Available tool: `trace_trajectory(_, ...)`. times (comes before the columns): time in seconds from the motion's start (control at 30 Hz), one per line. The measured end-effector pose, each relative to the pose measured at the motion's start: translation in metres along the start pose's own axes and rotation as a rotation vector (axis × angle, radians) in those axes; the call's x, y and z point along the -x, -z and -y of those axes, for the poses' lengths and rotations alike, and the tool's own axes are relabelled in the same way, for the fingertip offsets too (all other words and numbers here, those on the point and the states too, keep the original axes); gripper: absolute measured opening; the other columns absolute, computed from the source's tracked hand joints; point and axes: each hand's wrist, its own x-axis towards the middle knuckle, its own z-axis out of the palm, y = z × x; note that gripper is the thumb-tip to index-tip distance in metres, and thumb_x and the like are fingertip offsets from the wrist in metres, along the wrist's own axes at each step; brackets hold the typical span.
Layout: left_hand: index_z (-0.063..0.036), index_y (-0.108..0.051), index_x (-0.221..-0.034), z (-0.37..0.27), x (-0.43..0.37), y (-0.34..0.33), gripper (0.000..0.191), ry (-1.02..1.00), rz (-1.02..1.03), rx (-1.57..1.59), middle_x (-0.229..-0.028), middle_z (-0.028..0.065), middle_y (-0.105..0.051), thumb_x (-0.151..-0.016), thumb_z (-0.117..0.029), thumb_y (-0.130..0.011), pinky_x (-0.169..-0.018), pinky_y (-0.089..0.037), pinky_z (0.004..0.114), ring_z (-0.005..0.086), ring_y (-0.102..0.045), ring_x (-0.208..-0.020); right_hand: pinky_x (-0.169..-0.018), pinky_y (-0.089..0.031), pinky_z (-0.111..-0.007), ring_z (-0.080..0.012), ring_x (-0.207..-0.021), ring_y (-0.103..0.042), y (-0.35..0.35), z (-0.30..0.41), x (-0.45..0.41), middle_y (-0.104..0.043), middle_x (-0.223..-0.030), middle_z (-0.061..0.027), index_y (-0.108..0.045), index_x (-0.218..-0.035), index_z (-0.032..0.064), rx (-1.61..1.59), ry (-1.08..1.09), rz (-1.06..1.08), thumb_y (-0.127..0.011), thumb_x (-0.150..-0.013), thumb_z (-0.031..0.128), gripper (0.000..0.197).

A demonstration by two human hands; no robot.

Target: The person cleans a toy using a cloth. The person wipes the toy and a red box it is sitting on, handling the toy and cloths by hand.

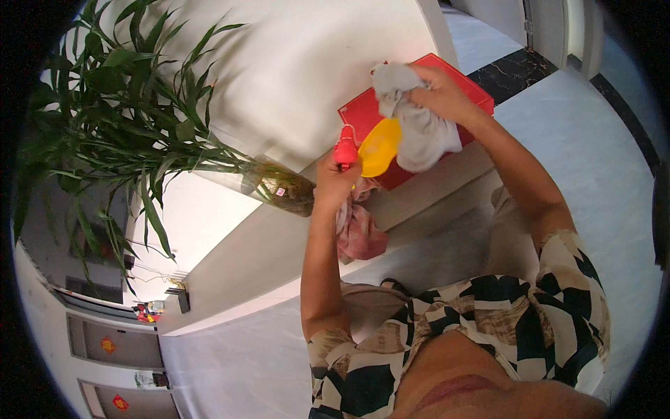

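Observation:
My left hand (pixel 336 180) is closed around a pinkish-red plastic object (pixel 346 149) with a thin white cord. A yellow plastic piece (pixel 378 149), rounded like a shallow dish, extends from the same hand. Below those fingers hangs a crumpled pink and white cloth (pixel 362 233), apparently from the same grip. My right hand (pixel 442 94) grips a bunched greyish-white cloth (pixel 419 123), which droops over a flat red box (pixel 468 89). That box rests on a pale cabinet top against the wall, partly hidden by the cloth and the yellow piece.
Left of my hands, a glass vase (pixel 282 188) of leafy green stems leans across the view on the cabinet top (pixel 251 238). Further along stand a black router (pixel 183 301) and small colourful figures (pixel 149 310). Pale floor tiles (pixel 570 152) lie to the right, with a dark marble strip (pixel 515 73).

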Motion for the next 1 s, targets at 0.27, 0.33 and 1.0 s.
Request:
trace_trajectory(0.27, -0.0009, -0.06, -0.088, -0.02, -0.009, -0.003, 0.009, 0.075, -0.161, 0.147, -0.071, -0.0033, -0.056, -0.079, -0.001, -0.06, -0.056, -0.04, 0.021, 0.0047, -0.048, -0.063, -0.068, -0.044, -0.037, -0.0254, -0.077, -0.057, -0.035, 0.026, 0.018, -0.057, -0.084, -0.0183, -0.053, -0.09, -0.0024, 0.41, 0.236, 0.498, -0.051, -0.084, 0.02, 0.024)
trace_trajectory(0.33, -0.0007, -0.059, -0.091, -0.02, -0.009, 0.004, 0.012, 0.052, -0.155, 0.076, -0.071, -0.0033, -0.055, -0.08, -0.001, -0.059, -0.056, -0.04, 0.021, 0.0048, -0.048, -0.063, -0.063, -0.043, -0.036, -0.0215, -0.073, -0.057, -0.037, 0.017, 0.017, -0.057, -0.08, -0.0155, -0.052, -0.087, -0.0026, 0.331, 0.196, 0.451, -0.052, -0.084, 0.02, 0.022)
trace_trajectory(1.0, 0.0015, -0.059, -0.086, -0.017, -0.004, -0.026, 0.011, 0.086, -0.198, 0.286, -0.075, 0.0014, -0.058, -0.076, 0.0, -0.056, -0.06, -0.043, 0.024, 0.0097, -0.051, -0.064, -0.084, -0.042, -0.029, -0.0172, -0.094, -0.055, -0.071, 0.032, 0.028, -0.059, -0.102, -0.0122, -0.051, -0.116, -0.0003, -0.077, 0.151, -0.058, -0.044, -0.093, 0.025, 0.035)
